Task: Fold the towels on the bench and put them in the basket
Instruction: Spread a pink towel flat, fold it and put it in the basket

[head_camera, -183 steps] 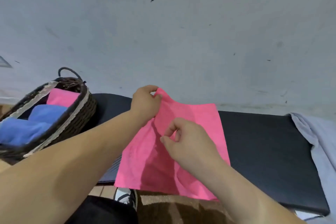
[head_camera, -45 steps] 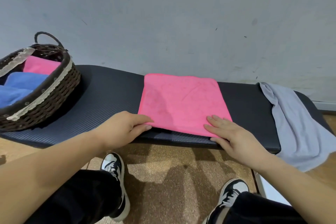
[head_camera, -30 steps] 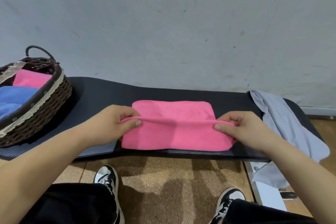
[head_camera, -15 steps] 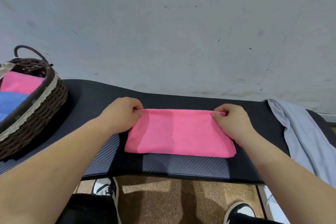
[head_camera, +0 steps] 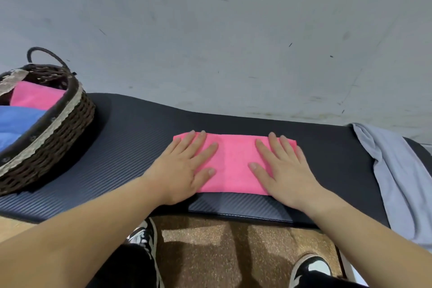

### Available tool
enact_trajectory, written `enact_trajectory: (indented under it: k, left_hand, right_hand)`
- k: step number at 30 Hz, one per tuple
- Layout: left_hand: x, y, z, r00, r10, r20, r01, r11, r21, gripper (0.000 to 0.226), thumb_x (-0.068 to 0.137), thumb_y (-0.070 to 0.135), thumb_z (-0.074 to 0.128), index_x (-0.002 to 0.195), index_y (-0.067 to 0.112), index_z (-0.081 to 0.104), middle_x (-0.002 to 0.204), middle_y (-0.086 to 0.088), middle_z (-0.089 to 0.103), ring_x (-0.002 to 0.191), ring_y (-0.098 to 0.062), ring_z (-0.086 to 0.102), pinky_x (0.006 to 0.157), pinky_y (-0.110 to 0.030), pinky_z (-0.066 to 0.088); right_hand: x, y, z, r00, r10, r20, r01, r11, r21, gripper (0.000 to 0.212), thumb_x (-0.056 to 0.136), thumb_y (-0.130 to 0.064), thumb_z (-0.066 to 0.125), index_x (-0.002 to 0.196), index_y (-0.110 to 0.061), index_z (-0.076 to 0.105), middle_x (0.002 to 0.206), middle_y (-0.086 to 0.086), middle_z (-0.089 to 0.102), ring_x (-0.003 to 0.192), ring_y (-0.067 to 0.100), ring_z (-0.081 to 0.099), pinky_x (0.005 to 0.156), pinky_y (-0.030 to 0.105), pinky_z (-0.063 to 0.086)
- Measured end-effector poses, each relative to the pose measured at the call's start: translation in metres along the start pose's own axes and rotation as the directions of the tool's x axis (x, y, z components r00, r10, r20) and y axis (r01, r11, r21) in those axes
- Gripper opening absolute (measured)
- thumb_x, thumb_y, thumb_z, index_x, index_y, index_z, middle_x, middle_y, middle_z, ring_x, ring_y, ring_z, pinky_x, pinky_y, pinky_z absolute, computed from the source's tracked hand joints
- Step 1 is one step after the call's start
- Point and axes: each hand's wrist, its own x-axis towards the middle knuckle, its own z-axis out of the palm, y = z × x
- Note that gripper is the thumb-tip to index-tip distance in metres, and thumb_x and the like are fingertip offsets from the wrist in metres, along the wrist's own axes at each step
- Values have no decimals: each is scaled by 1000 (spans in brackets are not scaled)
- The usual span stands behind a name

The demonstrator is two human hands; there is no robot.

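Head view: left hand [head_camera: 181, 168] and right hand [head_camera: 284, 170], pinching before, now press flat on pink towel [head_camera: 233, 163].

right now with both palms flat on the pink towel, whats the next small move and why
Probably fold it once more across its length: take one short end and bring it over to the other. The pink towel lies as a long flat strip on the bench, with the left hand and right hand pressing it, and it looks too long for the space left in the basket.
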Motion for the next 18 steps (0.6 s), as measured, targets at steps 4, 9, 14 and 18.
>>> enact_trajectory:
  k: [4,9,14,18]
  left_hand:
    - [3,-8,-2,1000,10,1,-10,997,-71,73,90,73,-5,158,46,-5,167,5,-17,154,-18,-20,126,-44,-5]
    - [25,-17,-20,985,-126,-115,116,989,-93,61,101,50,21,158,28,27,161,-3,35,147,-26,33,117,-46,30]
    - [32,-17,-38,970,-231,-80,225,972,-70,57,95,42,54,148,28,40,132,2,53,121,-25,47,99,-45,39]
    - [26,-18,-45,954,-294,-61,282,948,-146,22,87,46,60,104,31,61,103,5,52,102,-23,49,87,-40,43]
  right_hand:
    - [-5,4,2,999,18,33,-19,1000,11,71,96,-72,7,160,-42,-5,168,-6,-21,153,16,-25,125,49,-11]
    - [-7,3,-1,999,20,28,-21,999,28,70,98,-70,11,160,-41,-4,168,-5,-22,153,18,-26,125,48,-12]
    - [-6,10,-1,996,30,82,-36,997,68,71,96,-73,12,159,-45,-5,167,-7,-24,151,21,-30,125,50,-10]
    - [-5,10,-1,993,28,111,-34,998,53,72,96,-73,12,158,-45,-10,165,-7,-28,150,21,-34,125,51,-11]
